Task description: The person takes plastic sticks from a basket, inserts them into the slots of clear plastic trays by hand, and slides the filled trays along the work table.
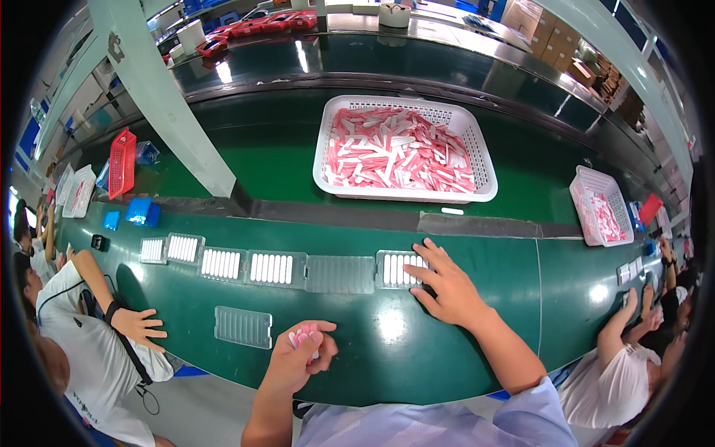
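My left hand [298, 357] is closed around a small bunch of pink-and-white sticks [304, 335], held above the near part of the green table. Farther right, my right hand [450, 290] has its fingers spread, with the fingertips over the right end of a clear ribbed plastic tray [381, 279] that holds a row of white sticks [402, 268]. Left of that tray lies a clear tray with bare grooves [340, 274]. Beyond it, a tray of white sticks [272, 268] and several similar filled ones continue the row leftward. One more bare clear tray [243, 327] lies nearer me.
A white basket [408, 195] heaped with pink-and-white sticks stands behind the row. A smaller basket [596, 237] is at the right. A metal post [167, 104] rises at the left, near a red basket [121, 164] and blue boxes [143, 212]. Co-workers sit on both sides; one's hand [138, 325] rests on the table.
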Motion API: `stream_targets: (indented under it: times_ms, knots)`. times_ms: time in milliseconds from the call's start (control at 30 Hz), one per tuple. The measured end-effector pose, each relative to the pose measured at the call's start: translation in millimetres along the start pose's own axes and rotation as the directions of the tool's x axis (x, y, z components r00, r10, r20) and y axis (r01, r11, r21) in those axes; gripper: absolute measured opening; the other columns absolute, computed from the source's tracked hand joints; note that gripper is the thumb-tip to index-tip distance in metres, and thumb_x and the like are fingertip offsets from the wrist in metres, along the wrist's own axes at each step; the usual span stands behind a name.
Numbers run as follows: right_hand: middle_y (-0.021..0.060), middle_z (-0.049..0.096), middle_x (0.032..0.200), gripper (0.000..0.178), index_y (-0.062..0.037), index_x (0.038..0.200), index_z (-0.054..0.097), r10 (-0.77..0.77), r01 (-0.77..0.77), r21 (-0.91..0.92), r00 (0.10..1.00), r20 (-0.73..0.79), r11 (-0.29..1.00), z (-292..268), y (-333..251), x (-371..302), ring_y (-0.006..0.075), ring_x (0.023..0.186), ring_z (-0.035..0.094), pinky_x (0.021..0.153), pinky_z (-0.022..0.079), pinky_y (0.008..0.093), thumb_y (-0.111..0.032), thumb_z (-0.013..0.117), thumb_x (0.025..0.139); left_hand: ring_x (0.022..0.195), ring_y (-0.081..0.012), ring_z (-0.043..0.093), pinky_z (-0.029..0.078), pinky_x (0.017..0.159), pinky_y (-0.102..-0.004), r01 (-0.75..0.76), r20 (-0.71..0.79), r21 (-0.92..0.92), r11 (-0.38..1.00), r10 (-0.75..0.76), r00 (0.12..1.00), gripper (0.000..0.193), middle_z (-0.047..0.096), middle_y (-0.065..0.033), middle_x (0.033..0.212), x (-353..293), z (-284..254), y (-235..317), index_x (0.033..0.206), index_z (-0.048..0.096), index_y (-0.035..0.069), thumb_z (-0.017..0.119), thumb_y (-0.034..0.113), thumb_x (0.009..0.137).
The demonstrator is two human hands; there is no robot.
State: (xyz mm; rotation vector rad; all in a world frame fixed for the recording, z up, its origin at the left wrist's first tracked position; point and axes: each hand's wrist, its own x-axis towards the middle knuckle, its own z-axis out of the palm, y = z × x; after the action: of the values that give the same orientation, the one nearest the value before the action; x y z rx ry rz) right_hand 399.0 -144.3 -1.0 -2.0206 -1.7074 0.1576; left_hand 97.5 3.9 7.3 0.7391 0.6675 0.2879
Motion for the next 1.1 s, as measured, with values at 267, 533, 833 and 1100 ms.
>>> stream_targets:
  times_ms: [267, 533, 833, 1100]
  knots:
    - [0.0199, 0.051, 0.151, 0.04, -0.0132, 0.13, 0.068, -0.015, 0.015, -0.001, 1.0, -0.01, 1.0, 3, 2, -1, 0.0419, 0.146, 0.042, 0.121, 0.037, 0.0532, -0.021, 0.074, 0.092, 0.068, -0.0294, 0.07, 0.054, 0.063, -0.0419, -0.201, 0.209, 0.977, -0.073, 0.525, 0.825, 0.05, 0.07, -0.013, 0.075, 42, 22, 9, 0.14, 0.061, 0.009, 0.072, 0.024, 0.094]
    - [0.0186, 0.052, 0.151, 0.047, -0.0153, 0.136, 0.066, 0.022, -0.022, 0.005, 0.999, 0.046, 1.0, -8, 2, -9, 0.0403, 0.146, 0.044, 0.121, 0.036, 0.0533, -0.022, 0.075, 0.091, 0.074, -0.035, 0.071, 0.055, 0.065, -0.045, -0.058, 0.124, 0.983, -0.172, 0.4, 0.908, 0.053, 0.072, -0.0135, 0.08, 35, 19, 1, 0.144, 0.059, 0.011, 0.07, 0.025, 0.094]
    - [0.0174, 0.056, 0.147, 0.053, -0.0078, 0.133, 0.062, -0.022, 0.035, 0.069, 0.984, -0.179, 0.997, -17, -40, -2, 0.0389, 0.144, 0.047, 0.121, 0.032, 0.059, -0.018, 0.08, 0.085, 0.068, -0.0133, 0.053, 0.041, 0.055, -0.0265, 0.13, 0.222, -0.257, 0.958, -0.073, 0.972, 0.041, 0.068, -0.0101, 0.097, 3, -6, 8, 0.144, 0.054, 0.0, 0.056, 0.012, 0.106]
    - [0.0072, 0.068, 0.121, 0.028, -0.0098, 0.111, 0.072, -0.162, 0.131, 0.511, 0.987, 0.016, 0.85, -10, -111, 32, 0.0304, 0.117, 0.064, 0.112, 0.042, 0.051, -0.016, 0.08, 0.085, 0.087, -0.0192, 0.071, 0.036, 0.05, -0.0221, 0.145, 0.373, -0.078, 0.986, -0.106, 0.922, 0.045, 0.069, -0.0205, 0.126, -7, -7, 5, 0.149, 0.045, -0.005, 0.052, 0.015, 0.11]
